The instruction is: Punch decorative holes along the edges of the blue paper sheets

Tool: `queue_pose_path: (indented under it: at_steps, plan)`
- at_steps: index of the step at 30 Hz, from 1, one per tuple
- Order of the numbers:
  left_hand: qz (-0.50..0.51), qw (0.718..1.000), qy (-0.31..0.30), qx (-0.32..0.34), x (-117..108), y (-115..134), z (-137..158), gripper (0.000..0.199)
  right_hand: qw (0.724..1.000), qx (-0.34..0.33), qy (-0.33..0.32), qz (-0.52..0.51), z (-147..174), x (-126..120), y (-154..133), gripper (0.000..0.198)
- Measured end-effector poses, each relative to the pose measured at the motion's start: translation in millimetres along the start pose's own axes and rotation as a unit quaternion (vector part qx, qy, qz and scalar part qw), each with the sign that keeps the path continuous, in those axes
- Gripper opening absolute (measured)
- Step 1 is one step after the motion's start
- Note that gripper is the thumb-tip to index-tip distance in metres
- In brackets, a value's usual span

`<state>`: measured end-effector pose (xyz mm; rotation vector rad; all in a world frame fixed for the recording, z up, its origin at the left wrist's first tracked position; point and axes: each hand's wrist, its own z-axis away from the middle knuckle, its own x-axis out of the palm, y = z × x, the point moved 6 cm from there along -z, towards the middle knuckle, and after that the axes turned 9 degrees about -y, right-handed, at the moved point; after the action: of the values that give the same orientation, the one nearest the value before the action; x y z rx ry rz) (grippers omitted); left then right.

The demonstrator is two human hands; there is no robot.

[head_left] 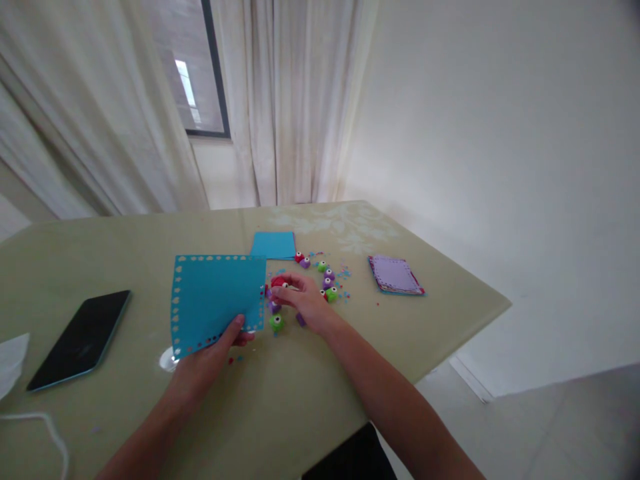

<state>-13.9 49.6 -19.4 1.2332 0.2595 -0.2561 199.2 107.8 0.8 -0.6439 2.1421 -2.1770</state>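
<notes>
My left hand grips a blue sheet of paper by its lower right part, thumb on top. Small punched shapes run along all its edges, and the sheet is held up off the table. At its right edge, my right hand is closed around a red paper punch, partly hidden by the fingers. Around that hand lie several small punches with bulging eyes, among them a green punch and a purple punch. Tiny paper cutouts are scattered near them.
A stack of blue paper lies behind the punches. To the right is a pile of punched sheets, lilac on top. A black tablet and a white cable are at left. A dark object sits at the near edge.
</notes>
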Motion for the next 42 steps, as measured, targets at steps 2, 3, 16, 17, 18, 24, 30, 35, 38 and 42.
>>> queue_pose_path:
  at_steps: [2, 3, 16, 17, 18, 24, 30, 35, 38, 42]
  plan:
    - [0.013, 1.0, -0.001, -0.014, 2, 6, 5, 0.03, 1.0, 0.003, -0.01, -0.016, 3, 1, -3, 0.049]
    - [0.016, 1.0, -0.004, -0.018, 3, 9, 7, 0.029, 1.0, 0.002, -0.01, -0.01, 4, 0, -5, 0.05]
    - [-0.031, 0.999, -0.021, 0.0, 4, -7, 1, 0.041, 0.998, -0.014, -0.006, 0.063, 6, 1, -10, 0.057]
    - [-0.04, 0.999, -0.021, 0.006, 3, -7, 0, 0.043, 0.998, -0.014, -0.007, 0.063, 5, 1, -9, 0.056]
    - [-0.049, 0.998, -0.025, 0.012, 3, -7, -1, 0.045, 0.998, -0.013, -0.007, 0.06, 5, 1, -9, 0.055]
    - [-0.072, 0.996, -0.05, 0.002, 4, -12, -6, 0.048, 0.998, 0.0, 0.006, 0.055, 6, -2, -11, 0.052]
    - [-0.066, 0.995, -0.069, 0.015, 6, -12, -5, 0.049, 0.999, 0.01, -0.022, 0.021, 4, -2, -9, 0.049]
    - [-0.072, 0.993, -0.086, 0.024, 8, -13, -6, 0.049, 0.999, 0.037, -0.025, 0.021, 2, -3, -6, 0.054]
    - [-0.097, 0.992, -0.08, 0.032, 8, -10, -5, 0.051, 0.999, 0.036, -0.023, 0.015, 3, -3, -8, 0.054]
    - [-0.105, 0.99, -0.085, 0.026, 9, -10, -4, 0.052, 0.998, 0.039, -0.034, 0.031, 5, 0, -10, 0.055]
